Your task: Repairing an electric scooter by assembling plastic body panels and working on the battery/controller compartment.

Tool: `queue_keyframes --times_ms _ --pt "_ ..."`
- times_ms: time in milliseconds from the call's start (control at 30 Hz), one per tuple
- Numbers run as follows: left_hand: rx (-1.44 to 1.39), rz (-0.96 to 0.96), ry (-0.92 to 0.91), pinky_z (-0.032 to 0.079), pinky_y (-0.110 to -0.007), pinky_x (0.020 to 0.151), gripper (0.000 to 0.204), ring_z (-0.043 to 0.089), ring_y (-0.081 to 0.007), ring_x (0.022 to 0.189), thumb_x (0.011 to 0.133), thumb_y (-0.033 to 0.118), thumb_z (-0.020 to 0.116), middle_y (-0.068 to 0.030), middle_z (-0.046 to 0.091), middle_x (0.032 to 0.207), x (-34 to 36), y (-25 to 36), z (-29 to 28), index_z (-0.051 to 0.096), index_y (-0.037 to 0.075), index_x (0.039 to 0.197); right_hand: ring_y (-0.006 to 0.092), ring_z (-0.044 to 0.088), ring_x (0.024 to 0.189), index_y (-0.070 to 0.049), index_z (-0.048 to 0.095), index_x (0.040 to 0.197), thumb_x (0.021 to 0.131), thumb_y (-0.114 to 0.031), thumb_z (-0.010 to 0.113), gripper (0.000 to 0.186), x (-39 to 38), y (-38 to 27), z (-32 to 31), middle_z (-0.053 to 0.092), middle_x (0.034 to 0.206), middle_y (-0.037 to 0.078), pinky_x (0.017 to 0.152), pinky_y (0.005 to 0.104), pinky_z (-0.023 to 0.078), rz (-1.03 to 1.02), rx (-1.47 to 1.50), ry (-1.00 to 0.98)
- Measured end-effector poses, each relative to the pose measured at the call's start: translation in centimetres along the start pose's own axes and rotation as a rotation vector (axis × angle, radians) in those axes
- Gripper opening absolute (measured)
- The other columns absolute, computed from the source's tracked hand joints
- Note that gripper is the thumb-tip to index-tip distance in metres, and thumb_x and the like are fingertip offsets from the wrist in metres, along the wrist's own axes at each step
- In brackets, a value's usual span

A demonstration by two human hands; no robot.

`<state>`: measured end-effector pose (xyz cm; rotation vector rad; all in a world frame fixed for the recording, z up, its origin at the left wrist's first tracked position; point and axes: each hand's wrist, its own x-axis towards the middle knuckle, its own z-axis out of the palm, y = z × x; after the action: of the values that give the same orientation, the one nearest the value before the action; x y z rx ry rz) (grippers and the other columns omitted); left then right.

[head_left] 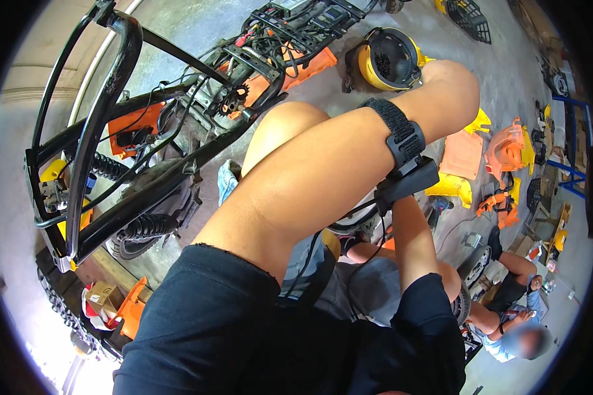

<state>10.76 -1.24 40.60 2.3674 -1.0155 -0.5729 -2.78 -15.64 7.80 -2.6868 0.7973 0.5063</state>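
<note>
My left arm reaches across the view, with a black strap (395,126) around its wrist. A dark box-shaped device (408,182) hangs at that strap, with a thin cable running down from it. Beyond the strap, my left hand (449,97) bends away, so its fingers are hidden. It appears close to a round yellow shell (369,62) with a black inside, like an upturned helmet; contact cannot be made out. From the lower right my right forearm (412,237) rises behind the device, which hides my right hand.
A black tubular vehicle frame (105,224) with shock absorbers (148,226) stands at left, its wiring and chain sprocket exposed. Orange panels (461,155) and yellow pieces (451,189) lie on the floor at right. Another person (514,316) sits at lower right. A cardboard box (104,297) is at lower left.
</note>
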Motion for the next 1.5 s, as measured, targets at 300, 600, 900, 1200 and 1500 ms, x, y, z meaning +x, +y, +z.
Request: queue_keyframes --times_ms 300,600,900,1200,1500 --pt "0.007 0.007 0.011 0.054 -0.036 0.074 0.025 0.068 -0.0215 0.098 0.081 0.021 0.065 -0.0049 0.071 0.106 -0.3 0.5 0.5 0.073 0.014 0.104 0.0393 0.065 0.092 -0.001 0.068 0.097 0.092 -0.037 0.046 0.042 -1.9 1.3 0.3 0.067 0.096 0.023 0.077 0.0457 0.051 0.009 0.000 -0.005" --pt "0.028 0.011 -0.009 0.054 -0.037 0.074 0.024 0.068 -0.0214 0.097 0.081 0.019 0.065 -0.0043 0.071 0.104 -0.6 0.5 0.4 0.073 0.014 0.103 0.0398 0.065 0.093 -0.001 0.068 0.096 0.092 -0.040 0.045 0.045 -2.8 2.0 0.8 0.067 0.097 0.023 0.077 0.0466 0.052 0.013 -0.010 -0.020" --pt "0.056 0.016 -0.019 0.053 -0.036 0.073 0.023 0.068 -0.0211 0.098 0.081 0.018 0.064 -0.0041 0.071 0.103 -0.7 -0.1 0.0 0.074 0.015 0.102 0.0403 0.065 0.094 -0.001 0.069 0.095 0.093 -0.043 0.044 0.049 -3.3 2.2 0.8 0.067 0.097 0.024 0.077 0.0475 0.052 0.030 -0.032 -0.041" --pt "0.051 0.007 -0.033 0.053 -0.036 0.074 0.024 0.068 -0.0207 0.098 0.081 0.018 0.066 -0.0036 0.071 0.104 -0.5 -0.1 -0.3 0.074 0.015 0.103 0.0421 0.064 0.096 0.002 0.068 0.094 0.094 -0.046 0.042 0.055 -3.5 2.8 1.1 0.067 0.098 0.026 0.079 0.0495 0.051 -0.005 0.047 0.012" --pt "0.026 0.018 -0.002 0.053 -0.037 0.074 0.024 0.067 -0.0211 0.100 0.082 0.019 0.064 -0.0041 0.071 0.106 -0.5 -0.2 0.0 0.074 0.015 0.103 0.0412 0.064 0.094 0.002 0.067 0.095 0.093 -0.039 0.044 0.047 -3.3 3.0 1.1 0.067 0.097 0.024 0.079 0.0476 0.050 -0.007 0.085 0.017"
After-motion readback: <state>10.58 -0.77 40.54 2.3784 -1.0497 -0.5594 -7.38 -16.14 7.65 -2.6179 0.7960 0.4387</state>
